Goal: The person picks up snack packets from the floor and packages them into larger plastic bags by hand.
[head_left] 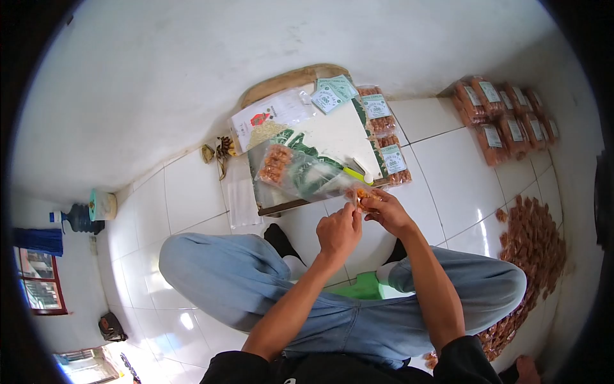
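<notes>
A small clear packet of orange-brown snacks [363, 194] is between my hands, just past the near edge of the low table. My right hand [389, 212] is closed around its right side. My left hand [339, 229] is closed, with the thumb and forefinger pinching at the packet's left edge; its other fingers are curled under. Just beyond lies a larger clear plastic bag [310, 173], with several snack pieces [276, 164] lined up in its far left end. Its near right end reaches my fingers. A lime-green handled tool [357, 174] lies beside the bag.
On the low table [332, 136] lie green printed labels [334, 93] and a printed plastic bag [265, 118]. Labelled snack packs [377, 110] line its right side. More filled packs [505, 118] are stacked by the wall, with a heap of small packets [534, 246] on the right floor.
</notes>
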The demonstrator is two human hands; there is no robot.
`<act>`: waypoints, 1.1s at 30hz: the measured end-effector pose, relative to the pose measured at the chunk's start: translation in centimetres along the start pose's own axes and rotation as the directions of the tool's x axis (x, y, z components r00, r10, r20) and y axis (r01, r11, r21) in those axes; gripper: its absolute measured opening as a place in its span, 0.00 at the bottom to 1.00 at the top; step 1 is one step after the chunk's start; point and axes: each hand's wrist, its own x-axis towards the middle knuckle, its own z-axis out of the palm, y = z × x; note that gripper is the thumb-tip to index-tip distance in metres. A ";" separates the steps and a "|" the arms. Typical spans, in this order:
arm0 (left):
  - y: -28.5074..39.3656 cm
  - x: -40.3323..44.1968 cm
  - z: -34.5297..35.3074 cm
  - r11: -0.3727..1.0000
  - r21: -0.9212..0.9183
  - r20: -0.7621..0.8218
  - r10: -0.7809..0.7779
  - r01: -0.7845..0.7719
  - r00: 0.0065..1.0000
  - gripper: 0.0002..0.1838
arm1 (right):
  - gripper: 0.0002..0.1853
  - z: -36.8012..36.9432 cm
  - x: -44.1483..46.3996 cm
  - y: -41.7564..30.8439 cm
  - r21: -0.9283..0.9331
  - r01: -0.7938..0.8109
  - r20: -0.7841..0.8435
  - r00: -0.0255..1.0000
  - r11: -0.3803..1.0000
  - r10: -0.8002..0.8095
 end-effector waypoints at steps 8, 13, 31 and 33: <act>-0.6 0.3 0.2 0.996 -0.035 -0.078 -0.084 0.082 0.993 0.12 | 0.44 0.6 0.1 1.4 -0.435 0.275 0.022 0.955 0.857 -0.296; -1.0 -0.2 0.4 0.995 -0.035 -0.102 -0.093 0.090 0.990 0.13 | 0.38 0.6 -0.2 0.9 -0.752 0.322 0.030 0.889 0.576 -0.457; -0.4 -1.5 -0.9 0.992 -0.125 -0.069 0.006 -0.015 0.998 0.11 | 0.30 4.6 7.7 2.2 -0.585 0.373 0.351 0.917 0.720 -0.191; -1.1 -1.8 -0.7 0.994 -0.108 -0.048 -0.013 0.008 0.999 0.10 | 0.29 5.5 7.9 2.3 -0.693 0.423 0.348 0.905 0.584 -0.243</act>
